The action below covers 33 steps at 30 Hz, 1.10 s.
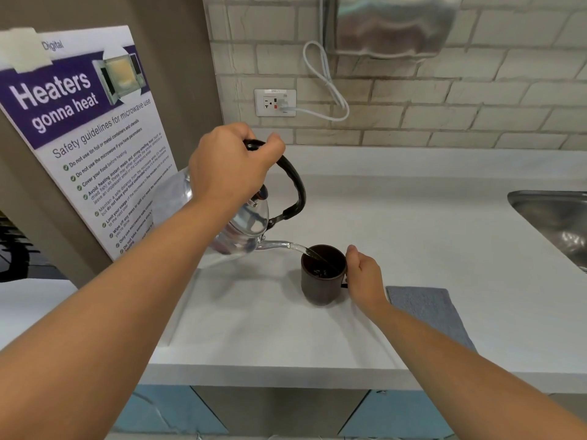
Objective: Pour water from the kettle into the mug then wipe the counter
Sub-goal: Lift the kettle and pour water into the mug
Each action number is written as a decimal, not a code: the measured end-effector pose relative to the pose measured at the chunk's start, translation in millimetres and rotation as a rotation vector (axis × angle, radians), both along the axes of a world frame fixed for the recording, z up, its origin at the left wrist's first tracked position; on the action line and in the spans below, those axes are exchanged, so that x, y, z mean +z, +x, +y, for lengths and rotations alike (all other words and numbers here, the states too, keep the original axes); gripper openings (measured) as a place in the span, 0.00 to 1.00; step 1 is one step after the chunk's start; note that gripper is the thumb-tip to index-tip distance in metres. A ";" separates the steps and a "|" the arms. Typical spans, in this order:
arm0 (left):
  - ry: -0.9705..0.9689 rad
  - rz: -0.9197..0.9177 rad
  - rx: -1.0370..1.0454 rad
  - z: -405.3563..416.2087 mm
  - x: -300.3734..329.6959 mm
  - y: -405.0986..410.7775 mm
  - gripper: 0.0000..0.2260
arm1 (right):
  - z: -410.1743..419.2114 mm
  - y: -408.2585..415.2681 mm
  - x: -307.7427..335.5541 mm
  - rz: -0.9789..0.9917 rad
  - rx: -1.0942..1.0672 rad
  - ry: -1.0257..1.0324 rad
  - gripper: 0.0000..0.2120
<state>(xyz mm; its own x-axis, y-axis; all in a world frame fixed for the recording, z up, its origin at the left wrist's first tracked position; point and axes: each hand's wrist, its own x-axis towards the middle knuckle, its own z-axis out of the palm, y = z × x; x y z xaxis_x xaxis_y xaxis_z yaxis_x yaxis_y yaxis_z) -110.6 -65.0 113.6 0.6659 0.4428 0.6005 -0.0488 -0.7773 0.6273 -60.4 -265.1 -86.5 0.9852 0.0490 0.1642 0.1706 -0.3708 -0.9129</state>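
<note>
White worktop (pixel 413 236) runs beneath a brick-tiled wall, a microwave poster (pixel 85 128) leaning at far left. Next, the left hand (pixel 228 166) is clenched round the black handle of the steel kettle (pixel 244 227), tipped so its spout clears the rim and water arcs into the brown mug (pixel 320 276). The right hand (pixel 365 277) grasps the mug's handle, probably steadying it. A grey cloth (pixel 428 312) lies just beside, ready for wiping.

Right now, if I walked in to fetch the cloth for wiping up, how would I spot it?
Find the white counter with the steel sink at its right end. Near the front edge stands a dark brown mug, steadied by the right hand. The cloth lies flat just right of it: a grey, textured rectangle, the only soft thing there.
</note>
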 end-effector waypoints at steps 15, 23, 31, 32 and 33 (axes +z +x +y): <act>-0.294 -0.053 -0.026 13.7 -36.2 4.8 0.18 | -0.6 -2.0 4.5 0.036 -0.019 0.001 0.26; -0.565 -0.075 -0.070 28.9 -49.5 8.7 0.19 | 0.6 -2.8 7.8 0.074 -0.011 -0.036 0.23; -0.799 -0.084 -0.048 48.7 -50.8 21.5 0.19 | -4.9 -0.9 10.7 0.156 0.041 -0.038 0.24; -0.815 -0.102 -0.052 50.4 -49.2 24.3 0.18 | -6.7 0.3 12.3 0.160 0.055 -0.057 0.24; -0.834 -0.123 -0.061 51.6 -47.4 27.5 0.18 | -8.9 2.1 14.8 0.160 0.078 -0.093 0.23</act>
